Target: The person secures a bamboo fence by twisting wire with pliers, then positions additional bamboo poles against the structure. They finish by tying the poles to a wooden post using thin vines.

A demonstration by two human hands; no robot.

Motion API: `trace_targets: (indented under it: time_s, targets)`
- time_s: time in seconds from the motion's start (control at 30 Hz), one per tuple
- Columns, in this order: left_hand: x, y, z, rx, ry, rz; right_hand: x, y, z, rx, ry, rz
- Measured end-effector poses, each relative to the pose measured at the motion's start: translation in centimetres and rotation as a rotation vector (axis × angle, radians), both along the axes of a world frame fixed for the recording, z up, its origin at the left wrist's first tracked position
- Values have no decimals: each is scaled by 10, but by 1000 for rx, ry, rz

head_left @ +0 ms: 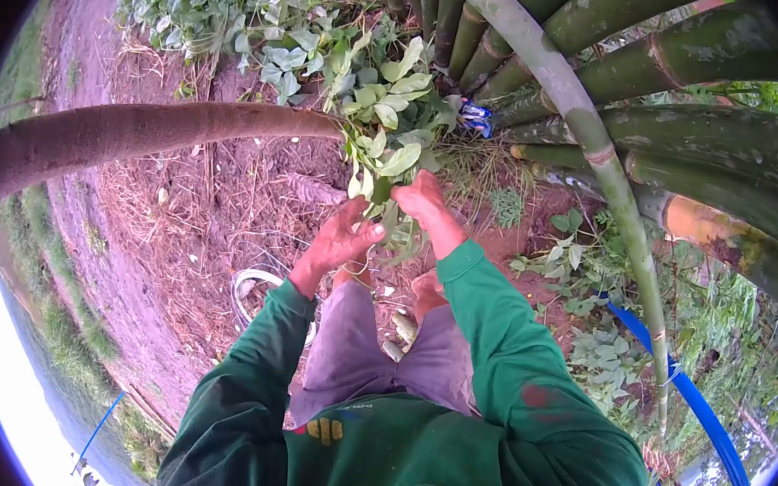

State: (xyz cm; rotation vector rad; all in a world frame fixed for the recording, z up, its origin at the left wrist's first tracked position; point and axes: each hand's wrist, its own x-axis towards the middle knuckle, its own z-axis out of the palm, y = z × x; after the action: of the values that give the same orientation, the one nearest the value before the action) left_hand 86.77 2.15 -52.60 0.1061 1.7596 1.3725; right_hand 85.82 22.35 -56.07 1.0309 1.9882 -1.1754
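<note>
A leafy green plant [391,118] with broad light-green leaves rises in front of me from the reddish soil. My left hand [341,239] is raised beside its lower stem, fingers spread and touching the leaves. My right hand [425,202] is closed around the stem and lower leaves just to the right. Both arms wear green sleeves. My knees in grey shorts [379,353] show below the hands.
A thick clump of green bamboo culms [607,77] fills the upper right. A brown trunk [139,133] crosses the left side. A blue hose [699,404] runs at lower right. A pale ring-shaped object [252,279] lies on dry grass near my left knee.
</note>
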Motion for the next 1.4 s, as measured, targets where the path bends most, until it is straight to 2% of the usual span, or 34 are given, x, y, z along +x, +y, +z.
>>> trace_targets:
  time_s: [0.03, 0.13, 0.17, 0.23, 0.27, 0.33, 0.4, 0.47, 0.5, 0.57, 0.6, 0.63, 0.73, 0.77, 0.83, 0.93, 0.97, 1.07, 1.1, 1.13, 1.17, 1.2, 1.27, 1.33, 1.4]
  targets:
    - [3, 13, -7, 57, -106, 57, -1, 6, 7, -22, -31, 41]
    - [14, 41, -16, 190, -362, 202, 8, 16, 33, -76, -19, -160]
    - [20, 43, -17, 210, -406, 230, 11, 17, 32, -76, -69, -149]
    - [25, 38, -9, 205, -478, 208, 22, 9, 21, -33, 15, 26]
    - [26, 33, -8, 287, -518, 255, 28, 6, 20, -9, 57, 108]
    - [33, 22, -7, 450, -606, 337, 18, -16, 72, 51, 92, 152]
    - [38, 13, 8, 516, -610, 441, 16, -40, 61, -66, 126, -79]
    - [40, 2, 10, 563, -522, 596, 3, -63, 65, -341, 62, -522]
    - [33, -2, 18, 479, -465, 568, -4, -69, 79, -566, 101, -670]
    - [13, -10, 32, 315, -344, 511, -13, -86, 49, -746, 106, -652]
    - [6, -14, 32, 326, -369, 639, -19, -91, 43, -834, 108, -640]
    - [-1, -22, 33, 248, -339, 596, -20, -97, 38, -734, 118, -490]
    - [-31, -34, 43, 96, -266, 496, -41, -99, 58, -791, 75, -514]
    - [-42, -33, 46, 63, -244, 467, -43, -105, 23, -834, 172, -497]
    - [-69, -20, 66, 83, -194, 444, -66, -92, 45, -884, 234, -631]
    - [-116, 12, 98, 114, -165, 402, -112, -60, 132, -986, 215, -710]
    - [-128, 22, 110, 96, -165, 421, -129, -58, 159, -794, 181, -689]
    - [-160, 33, 152, -220, 182, 181, -160, -63, 165, -673, 339, -881]
    - [-165, 30, 147, -153, 295, 161, -153, -68, 172, -754, 419, -864]
    - [-166, 23, 149, -186, 242, 122, -147, -74, 178, -834, 500, -843]
    - [-162, 18, 151, -202, 393, 47, -146, -92, 143, -717, 519, -916]
    - [-157, 14, 154, -215, 547, -27, -136, -103, 148, -591, 524, -986]
    - [-141, 3, 166, -337, 513, -123, -113, -116, 149, -692, 467, -1040]
    - [-131, -7, 179, -404, 468, -196, -93, -113, 167, -551, 338, -796]
    - [-130, -19, 195, -424, 409, -251, -74, -102, 160, -660, 411, -570]
